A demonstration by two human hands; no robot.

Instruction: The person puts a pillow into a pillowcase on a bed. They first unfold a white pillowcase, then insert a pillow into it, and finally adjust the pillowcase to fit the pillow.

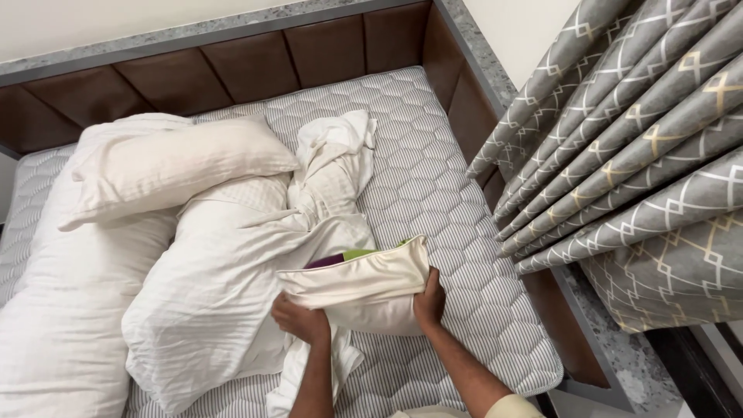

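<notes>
Both hands [364,310] gripping cream pillow [364,290]

Bare quilted mattress [433,178], brown padded headboard [255,58], grey patterned curtain [642,155] — right side

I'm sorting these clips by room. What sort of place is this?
Most likely a bedroom: a bare quilted mattress in a padded brown bed frame, white pillows piled on it, and grey patterned curtains alongside.

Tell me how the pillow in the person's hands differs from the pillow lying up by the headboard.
The held pillow is gripped by the left hand and right hand; the far pillow lies untouched on the bedding. The held pillow shows purple and green at its open edge; the far pillow is plain. It also looks smaller. Both have cream covers.
</notes>
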